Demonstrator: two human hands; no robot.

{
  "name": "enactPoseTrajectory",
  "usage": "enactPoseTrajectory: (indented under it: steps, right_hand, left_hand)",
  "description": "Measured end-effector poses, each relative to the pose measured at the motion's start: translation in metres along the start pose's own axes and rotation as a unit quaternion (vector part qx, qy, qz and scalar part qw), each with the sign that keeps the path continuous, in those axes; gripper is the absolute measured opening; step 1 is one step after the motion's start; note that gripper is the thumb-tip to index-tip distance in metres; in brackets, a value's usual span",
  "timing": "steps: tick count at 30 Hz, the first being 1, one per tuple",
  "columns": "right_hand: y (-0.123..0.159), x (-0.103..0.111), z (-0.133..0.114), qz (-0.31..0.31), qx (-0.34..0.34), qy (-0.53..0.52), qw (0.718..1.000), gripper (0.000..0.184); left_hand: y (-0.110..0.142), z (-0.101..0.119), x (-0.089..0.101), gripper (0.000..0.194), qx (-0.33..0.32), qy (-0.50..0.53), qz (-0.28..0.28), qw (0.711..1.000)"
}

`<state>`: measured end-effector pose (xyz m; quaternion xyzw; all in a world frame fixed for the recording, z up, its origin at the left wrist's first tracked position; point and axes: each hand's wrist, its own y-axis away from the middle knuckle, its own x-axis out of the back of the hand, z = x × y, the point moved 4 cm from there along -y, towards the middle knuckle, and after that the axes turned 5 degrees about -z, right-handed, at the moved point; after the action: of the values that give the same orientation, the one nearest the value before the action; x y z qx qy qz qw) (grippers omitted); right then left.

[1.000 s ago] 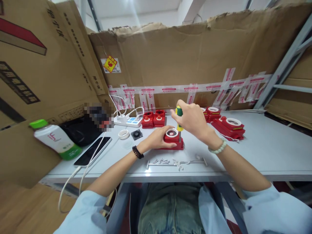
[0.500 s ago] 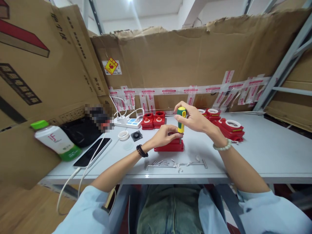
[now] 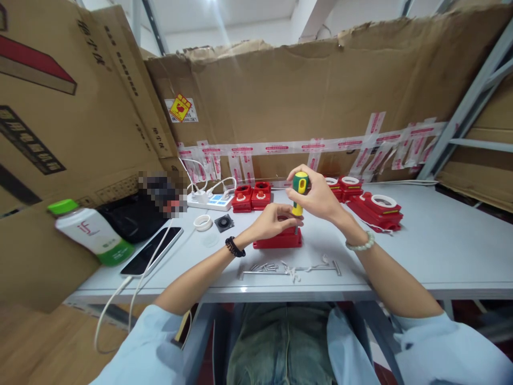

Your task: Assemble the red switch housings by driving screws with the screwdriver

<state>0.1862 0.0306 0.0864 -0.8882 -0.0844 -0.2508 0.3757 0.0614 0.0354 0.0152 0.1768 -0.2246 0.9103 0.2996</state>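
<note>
A red plastic unit (image 3: pixel 277 240) lies on the grey table (image 3: pixel 433 246) in front of me. My right hand (image 3: pixel 318 197) is wrapped round a green and yellow screwdriver (image 3: pixel 298 191), held upright with its tip down at the unit's right corner. My left hand (image 3: pixel 271 221) rests on top of the unit, fingers curled near the screwdriver's shaft, steadying it. Several loose screws (image 3: pixel 267 266) lie just in front of the unit, beside a thin metal bar (image 3: pixel 290 271).
More red units (image 3: pixel 252 197) and others with white rings (image 3: pixel 377 206) stand at the back. A white ring (image 3: pixel 203 221), a black part (image 3: pixel 224 221), a power strip (image 3: pixel 211 200), a phone (image 3: pixel 152 249) and a green-capped bottle (image 3: pixel 93 231) sit left. Cardboard walls (image 3: pixel 312 91) surround the table.
My right hand has shifted its hold down the screwdriver handle, so the yellow-green top now shows. My left hand has moved from flat on the unit to curled near the shaft.
</note>
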Motion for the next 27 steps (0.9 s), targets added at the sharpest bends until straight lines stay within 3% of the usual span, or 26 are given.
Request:
enactPoseTrajectory:
  steps: [4,8,15,20,25,27]
  right_hand:
    - [0.001,0.001,0.002,0.027,-0.008,0.000,1.000,0.021]
    - [0.001,-0.001,0.002,0.028,0.005,-0.002,1.000,0.023]
    - [0.002,-0.002,0.002,0.019,0.007,-0.002,1.000,0.020]
    - [0.003,-0.002,0.001,0.016,0.004,-0.013,1.000,0.022]
    - [0.003,0.000,0.002,0.026,-0.008,-0.009,1.000,0.024]
    - [0.004,0.000,0.002,0.025,-0.008,-0.011,1.000,0.025]
  left_hand:
    - [-0.005,-0.005,0.000,0.020,0.000,-0.033,0.038,0.999]
    - [-0.006,-0.008,0.000,0.032,0.005,-0.023,0.089,0.996]
    - [-0.001,0.000,-0.001,0.028,-0.018,-0.017,0.008,1.000]
    - [-0.002,-0.002,0.003,0.035,-0.013,-0.050,0.085,0.995]
    - [0.000,0.002,0.000,0.031,-0.023,-0.057,0.037,0.997]
    - [0.000,0.002,0.002,0.031,-0.014,-0.067,0.057,0.996]
